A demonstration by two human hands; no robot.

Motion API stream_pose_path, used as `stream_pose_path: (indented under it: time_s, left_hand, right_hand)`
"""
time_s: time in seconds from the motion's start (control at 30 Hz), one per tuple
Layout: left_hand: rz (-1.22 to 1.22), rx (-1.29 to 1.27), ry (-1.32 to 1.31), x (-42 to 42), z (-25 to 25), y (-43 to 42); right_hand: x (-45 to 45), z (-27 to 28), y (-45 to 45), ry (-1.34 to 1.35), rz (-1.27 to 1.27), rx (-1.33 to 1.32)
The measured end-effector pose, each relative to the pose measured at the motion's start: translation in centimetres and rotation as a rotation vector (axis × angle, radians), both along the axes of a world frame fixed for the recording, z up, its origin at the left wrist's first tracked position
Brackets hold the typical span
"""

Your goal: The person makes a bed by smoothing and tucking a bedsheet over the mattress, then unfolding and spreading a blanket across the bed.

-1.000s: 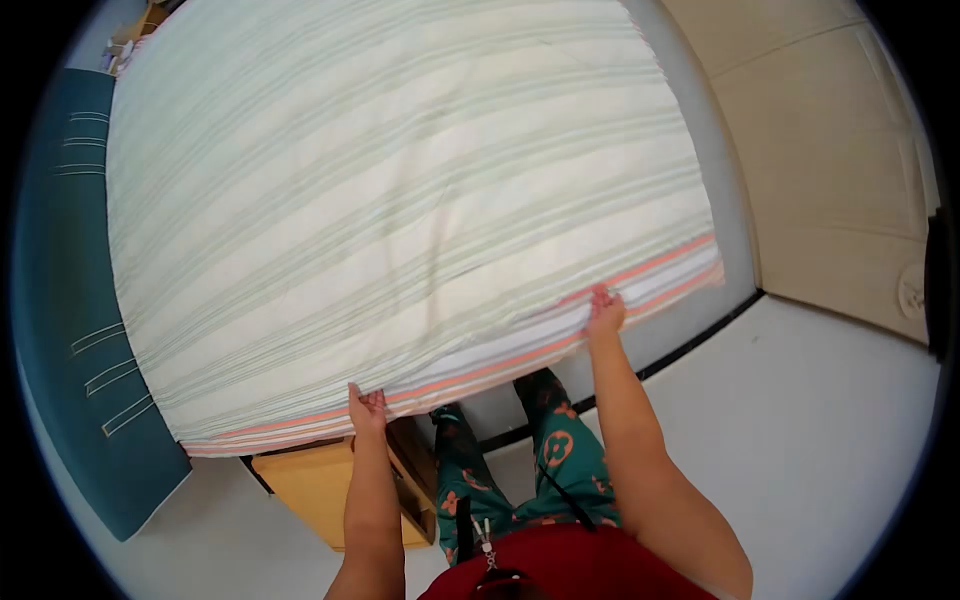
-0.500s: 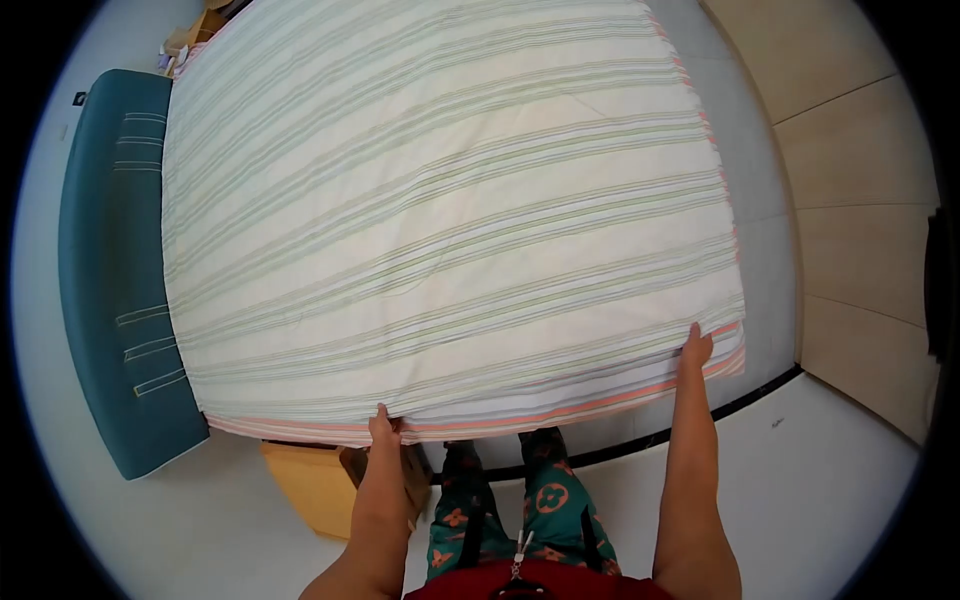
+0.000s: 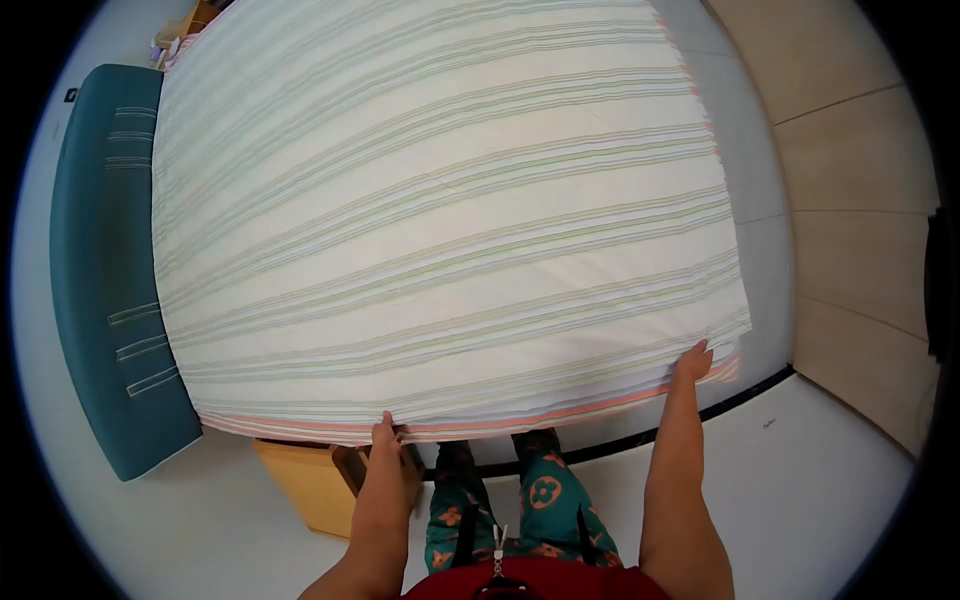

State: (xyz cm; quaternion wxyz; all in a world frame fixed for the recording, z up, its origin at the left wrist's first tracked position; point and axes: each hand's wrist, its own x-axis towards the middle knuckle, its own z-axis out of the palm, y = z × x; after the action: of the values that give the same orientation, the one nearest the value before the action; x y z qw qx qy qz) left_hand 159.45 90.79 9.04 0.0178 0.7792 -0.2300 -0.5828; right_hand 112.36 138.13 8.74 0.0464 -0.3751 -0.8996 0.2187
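A white bed sheet (image 3: 450,220) with thin green and grey stripes covers the bed in the head view. Under its near edge shows a second cloth with coral stripes (image 3: 560,415). My left hand (image 3: 387,430) is closed on the sheet's near edge, left of my legs, with the thumb on top and the other fingers mostly hidden below. Farther right, my right hand (image 3: 694,360) pinches the same edge close to the near right corner. Between the two hands the sheet lies nearly flat, with faint creases by the right one.
A teal headboard (image 3: 105,260) borders the bed on the left. Below the near edge stands a wooden bedside cabinet (image 3: 310,490), close to my left arm. Beige cabinet fronts (image 3: 860,160) line the right side, across a strip of grey floor (image 3: 760,250).
The sheet's creases have smoothed out and its stripes have shifted slightly toward me. My right hand has moved a little down along with the edge; my left hand has moved slightly right and down.
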Motion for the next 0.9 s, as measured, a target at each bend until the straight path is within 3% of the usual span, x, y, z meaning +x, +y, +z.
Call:
stream_pose_path:
  time_s: [0.1,0.17,0.23,0.27,0.3,0.37,0.43,0.5,0.57,0.7,0.77,0.83,0.9]
  left_hand:
    - [-0.128,0.046,-0.055,2.1,-3.2,0.0]
    - [-0.287,-0.028,-0.209,1.1,-4.4,1.0]
    - [-0.836,-0.447,-0.529,-0.9,1.0,1.9]
    - [-0.816,-0.583,-0.748,-3.1,3.5,2.1]
    - [-0.802,-0.702,-0.969,-4.5,4.8,1.9]
    - [-0.954,-0.925,-0.838,-5.1,4.6,1.2]
    - [-1.198,-0.992,-0.637,-7.0,4.9,-0.5]
    - [-1.432,-0.787,-0.506,-9.1,4.5,-0.7]
    - [-1.559,-0.691,-0.453,-10.2,5.9,0.9]
    - [-1.966,-0.461,-0.150,-8.3,9.1,1.5]
    - [-2.025,-0.360,0.113,-5.2,8.3,1.8]
    - [-1.924,0.018,0.397,-2.6,6.4,1.9]
    - [-1.957,0.054,0.404,-1.7,9.0,2.6]
  right_hand:
    - [-0.3,-5.6,4.6,-0.195,0.139,0.279]
    - [-2.7,-7.0,8.5,0.093,-0.276,-0.350]
    - [-4.2,4.1,-3.6,-0.071,-0.566,-0.084]
    - [-4.1,3.1,-1.5,-0.241,-0.228,0.136]
    - [-3.5,3.6,-3.5,-0.120,0.103,0.287]
    - [-1.1,6.8,-7.0,0.172,0.727,0.561]
    - [0.4,6.1,-12.3,0.104,1.182,0.546]
    - [2.7,4.8,-16.1,0.025,1.590,0.398]
    - [5.5,7.5,-19.4,-0.184,1.766,0.409]
    - [8.0,6.4,-14.7,-0.411,1.200,0.333]
    - [9.7,6.8,-11.3,-0.587,1.169,0.315]
    - [10.7,5.6,-7.3,-0.861,1.157,0.292]
    - [10.4,4.1,-2.8,-1.432,0.895,-0.051]
